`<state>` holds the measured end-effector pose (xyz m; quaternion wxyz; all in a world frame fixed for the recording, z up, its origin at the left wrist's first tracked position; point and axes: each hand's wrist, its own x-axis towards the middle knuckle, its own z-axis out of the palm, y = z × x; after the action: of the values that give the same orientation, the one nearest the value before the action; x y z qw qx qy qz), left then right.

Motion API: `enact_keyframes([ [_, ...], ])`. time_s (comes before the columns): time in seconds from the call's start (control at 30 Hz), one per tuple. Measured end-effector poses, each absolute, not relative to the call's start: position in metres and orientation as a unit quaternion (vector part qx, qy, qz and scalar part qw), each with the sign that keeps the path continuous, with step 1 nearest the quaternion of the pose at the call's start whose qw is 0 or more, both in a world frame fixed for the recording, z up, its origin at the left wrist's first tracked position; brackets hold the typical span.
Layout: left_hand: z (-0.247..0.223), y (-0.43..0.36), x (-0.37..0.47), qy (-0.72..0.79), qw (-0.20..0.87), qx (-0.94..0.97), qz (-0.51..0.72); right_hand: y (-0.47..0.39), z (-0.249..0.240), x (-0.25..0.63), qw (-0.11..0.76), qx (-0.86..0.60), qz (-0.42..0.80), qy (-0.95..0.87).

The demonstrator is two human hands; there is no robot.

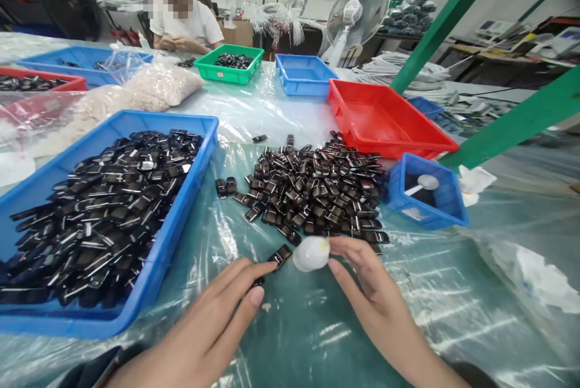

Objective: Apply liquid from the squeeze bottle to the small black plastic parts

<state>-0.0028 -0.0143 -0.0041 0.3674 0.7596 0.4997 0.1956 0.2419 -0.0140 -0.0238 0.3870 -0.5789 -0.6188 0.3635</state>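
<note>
My right hand (367,285) grips a small white rounded plastic thing (312,254) between thumb and fingers; a yellow spot shows on its right side. My left hand (226,303) has its index finger stretched out, its tip touching a small glossy black piece with silver edges (280,255). Partly hidden between that finger and the thumb is another black piece (258,282). The thumb stays apart from the index finger. Just beyond both hands lies a loose pile of the same black pieces (312,185).
A blue tray (174,255) heaped with black pieces stands left. At right are a red tray (380,116) and a small blue bin (428,213) with a white spoon (421,185). Farther off are a green tray (226,77), a blue tray (303,83), a fan and a seated person.
</note>
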Motion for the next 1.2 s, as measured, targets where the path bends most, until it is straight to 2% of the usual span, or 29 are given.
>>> enact_keyframes([
  [0.23,-0.005,-0.004,0.004,0.417,0.358,0.796,0.255,-0.013,-0.025,0.234,0.301,-0.546,0.379,-0.684],
  [0.4,-0.008,-0.003,0.010,0.401,0.342,0.816,0.235,-0.001,-0.028,0.219,0.336,-0.531,0.361,-0.689],
  [0.7,-0.008,-0.003,0.002,0.519,0.472,0.661,0.265,-0.023,-0.017,0.228,0.377,-0.562,0.373,-0.635],
  [0.9,-0.003,-0.001,0.000,0.515,0.446,0.641,0.354,-0.032,-0.010,0.233,0.447,-0.560,0.345,-0.606],
  [1.2,-0.006,-0.005,-0.002,0.496,0.431,0.651,0.380,-0.035,-0.012,0.241,0.431,-0.562,0.226,-0.669],
])
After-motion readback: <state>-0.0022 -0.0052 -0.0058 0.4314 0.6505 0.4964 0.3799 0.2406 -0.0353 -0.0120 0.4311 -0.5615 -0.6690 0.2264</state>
